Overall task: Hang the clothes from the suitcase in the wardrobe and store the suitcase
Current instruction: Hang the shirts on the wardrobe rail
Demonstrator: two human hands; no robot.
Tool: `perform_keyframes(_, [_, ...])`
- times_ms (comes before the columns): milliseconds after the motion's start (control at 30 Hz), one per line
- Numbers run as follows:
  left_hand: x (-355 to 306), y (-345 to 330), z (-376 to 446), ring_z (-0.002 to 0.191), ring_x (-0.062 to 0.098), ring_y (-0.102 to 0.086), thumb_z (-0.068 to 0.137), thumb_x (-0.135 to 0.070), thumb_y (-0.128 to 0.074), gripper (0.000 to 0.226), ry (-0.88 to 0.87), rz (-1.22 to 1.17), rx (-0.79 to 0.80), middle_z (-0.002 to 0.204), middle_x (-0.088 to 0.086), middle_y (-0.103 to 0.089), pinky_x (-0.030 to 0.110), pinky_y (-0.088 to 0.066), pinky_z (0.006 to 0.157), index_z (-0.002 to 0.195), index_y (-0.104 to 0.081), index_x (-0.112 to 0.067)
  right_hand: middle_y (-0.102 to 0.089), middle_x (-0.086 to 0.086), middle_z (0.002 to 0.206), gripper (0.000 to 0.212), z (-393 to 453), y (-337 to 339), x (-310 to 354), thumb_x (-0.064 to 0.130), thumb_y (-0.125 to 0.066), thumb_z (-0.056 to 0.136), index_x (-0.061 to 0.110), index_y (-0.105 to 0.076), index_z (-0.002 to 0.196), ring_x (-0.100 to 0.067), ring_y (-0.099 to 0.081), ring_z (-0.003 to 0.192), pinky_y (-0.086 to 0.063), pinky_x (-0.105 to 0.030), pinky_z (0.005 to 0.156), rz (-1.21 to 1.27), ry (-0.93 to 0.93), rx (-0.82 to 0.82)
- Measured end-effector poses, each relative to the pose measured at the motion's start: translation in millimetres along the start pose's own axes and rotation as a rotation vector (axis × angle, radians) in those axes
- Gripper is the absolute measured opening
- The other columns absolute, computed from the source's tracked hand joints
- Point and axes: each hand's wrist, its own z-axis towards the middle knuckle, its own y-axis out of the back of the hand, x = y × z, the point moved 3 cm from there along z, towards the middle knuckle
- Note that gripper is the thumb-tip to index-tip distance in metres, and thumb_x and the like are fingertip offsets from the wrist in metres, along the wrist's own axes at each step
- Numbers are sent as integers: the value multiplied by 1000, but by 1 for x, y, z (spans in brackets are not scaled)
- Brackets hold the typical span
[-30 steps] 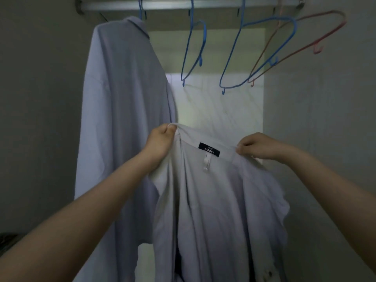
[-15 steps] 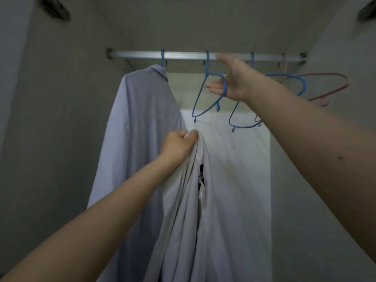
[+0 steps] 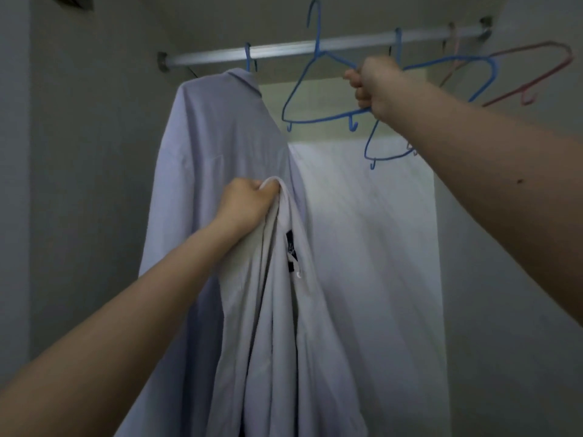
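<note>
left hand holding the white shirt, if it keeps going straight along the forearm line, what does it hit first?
Probably the hung shirt: the left hand, gripping the white shirt at its collar, points up and inward at that garment's front, just beyond the knuckles. Depth is unclear from one view; the rail sits higher.

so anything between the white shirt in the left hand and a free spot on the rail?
Nothing visible. The left hand grips the white shirt by its collar, beside the hung shirt. The right hand holds a blue hanger lifted off the rail, leaving open rail there.
</note>
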Motion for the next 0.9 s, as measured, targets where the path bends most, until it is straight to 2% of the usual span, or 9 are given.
perform_keyframes(100, [14,-4,-12,45,14,-34,93,-37,-47,53,-20,220,86,45,0,-32,30,-28,48,47,-29,-15,-29,6,45,34,-8,12,-13,14,-31,96,13,-55,71,-6,-17,22,-15,-14,31,12,7,-69])
perform_keyframes(200, [35,-16,-29,52,18,-41,94,-38,-45,51,36,206,191,51,3,-40,29,-31,52,50,-35,-14,-28,8,41,27,-29,33,-25,21,-42,94,18,-59,72,-4,-18,25,-15,-14,30,-3,84,-109])
perform_keyframes(333, [64,-36,-61,76,26,-60,96,-31,-49,33,625,-606,285,77,13,-66,28,-52,64,86,-64,-3,-23,6,35,22,-72,66,-48,21,-41,95,20,-57,81,-5,-15,28,-12,-15,30,174,109,37])
perform_keyframes(433, [81,-48,-73,71,25,-60,98,-27,-45,33,834,-794,336,61,11,-68,38,-52,76,82,-61,-3,-23,7,34,26,-106,97,-81,22,-34,98,19,-55,85,-4,-16,26,-12,-14,28,262,43,83])
perform_keyframes(467, [85,-50,-74,68,24,-61,98,-27,-45,33,856,-802,335,62,11,-67,39,-51,79,80,-62,-3,-23,8,34,26,-117,107,-93,22,-33,98,19,-55,86,-4,-16,26,-12,-13,27,283,20,102])
perform_keyframes(667, [100,-55,-88,65,22,-62,92,-23,-51,19,854,-914,277,71,8,-63,30,-54,58,82,-60,-10,-4,5,52,21,-176,152,-171,27,-50,74,17,-69,75,-10,0,39,-9,-14,26,421,-166,118])
perform_keyframes(800, [110,-68,-120,51,18,-65,95,-23,-46,35,809,-1044,302,56,4,-65,25,-54,48,68,-66,-11,-5,6,54,20,-219,163,-228,28,-59,65,15,-73,72,-8,0,40,-9,-14,25,484,-286,57])
perform_keyframes(867, [121,-76,-137,54,18,-66,95,-26,-47,41,825,-1069,293,61,5,-66,26,-56,50,65,-71,-13,-5,6,53,25,-243,161,-255,30,-65,57,14,-74,72,-7,-1,40,-10,-13,26,522,-344,31])
perform_keyframes(900, [125,-81,-147,58,19,-67,94,-29,-48,36,848,-1061,296,68,5,-67,28,-57,54,73,-71,-12,-6,6,53,27,-256,162,-267,31,-66,55,13,-74,73,-7,-1,40,-10,-12,26,532,-373,11])
